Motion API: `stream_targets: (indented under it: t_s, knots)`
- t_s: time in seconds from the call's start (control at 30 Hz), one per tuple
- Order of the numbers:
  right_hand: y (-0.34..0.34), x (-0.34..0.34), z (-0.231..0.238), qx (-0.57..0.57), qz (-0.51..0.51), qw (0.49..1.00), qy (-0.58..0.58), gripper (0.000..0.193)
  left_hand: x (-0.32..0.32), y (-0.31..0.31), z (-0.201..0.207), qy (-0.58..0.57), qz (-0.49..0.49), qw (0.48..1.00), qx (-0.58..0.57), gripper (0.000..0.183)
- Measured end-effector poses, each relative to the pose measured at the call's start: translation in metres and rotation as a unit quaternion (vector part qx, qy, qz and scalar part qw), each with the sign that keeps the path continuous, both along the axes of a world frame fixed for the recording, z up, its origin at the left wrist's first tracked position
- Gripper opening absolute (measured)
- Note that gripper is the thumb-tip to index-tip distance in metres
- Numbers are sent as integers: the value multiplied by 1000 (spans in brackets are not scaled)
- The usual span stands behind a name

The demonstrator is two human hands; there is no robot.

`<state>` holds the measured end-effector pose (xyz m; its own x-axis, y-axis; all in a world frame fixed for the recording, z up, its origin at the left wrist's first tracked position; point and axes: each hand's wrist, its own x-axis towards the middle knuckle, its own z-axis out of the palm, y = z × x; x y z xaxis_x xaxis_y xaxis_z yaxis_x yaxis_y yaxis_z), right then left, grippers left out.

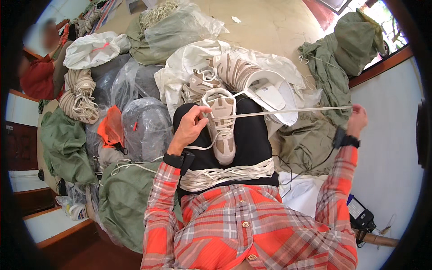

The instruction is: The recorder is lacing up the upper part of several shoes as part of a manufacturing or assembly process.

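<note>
A beige and brown sneaker [223, 146] lies on my lap, its toe toward me. Loose cream lace runs across its front. From its upper eyelets a flat shoelace [292, 111] stretches taut to the right. My right hand [357, 119] is closed on the far end of that lace, arm reached out. My left hand [190, 127] is at the sneaker's left edge, thumb and forefinger curved with a gap between them; I see nothing gripped there. A bundle of cream laces [229, 174] lies across my upper thighs.
Beyond my knees, several similar sneakers [231, 72] lie stacked on white sacking, beside a white shoe part [274, 96]. Clear plastic bags [146, 126] and green sacks [130, 202] crowd the left. Another person [40, 76] sits at far left. A wall [382, 135] borders the right.
</note>
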<state>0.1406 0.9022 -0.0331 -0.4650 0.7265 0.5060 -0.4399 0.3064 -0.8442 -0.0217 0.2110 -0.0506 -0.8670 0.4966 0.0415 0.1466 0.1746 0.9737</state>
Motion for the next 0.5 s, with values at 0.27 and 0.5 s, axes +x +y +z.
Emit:
stream_targets:
  t_s: [0.27,0.5]
  knots:
    - [-419,-115,-22,155,317,907,-228,13,18,35,7,271,-3,932,-242,19]
    - [-463,-120,-30,492,190,804,-274,9,17,62,13,262,28,917,-301,13]
